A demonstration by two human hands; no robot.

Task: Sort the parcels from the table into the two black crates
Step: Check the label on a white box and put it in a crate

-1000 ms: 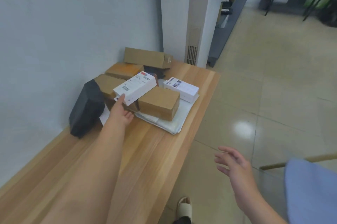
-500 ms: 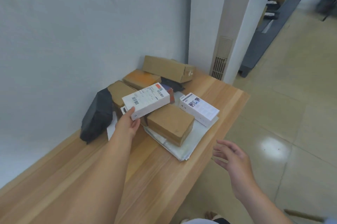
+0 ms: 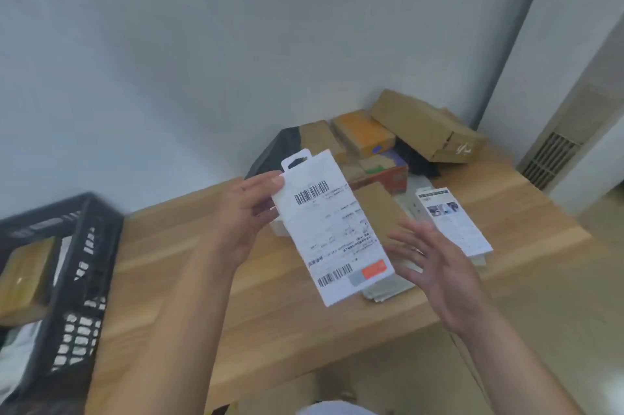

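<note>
My left hand (image 3: 241, 215) pinches the white box (image 3: 334, 232), now lifted; spread right hand (image 3: 439, 272) at three o'clock, maybe touching.

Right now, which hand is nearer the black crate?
Left. The left hand, gripping the white parcel near its top, is right of the black crate, over the table. The right hand is open farther right, beyond the parcel.

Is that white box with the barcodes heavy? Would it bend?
Probably light: the left hand holds the white box in the air by its top end only. Probably stiff, not floppy: its edges look straight though only that end is gripped. It might slip, being smooth; the right hand hovers open beside it.
</note>
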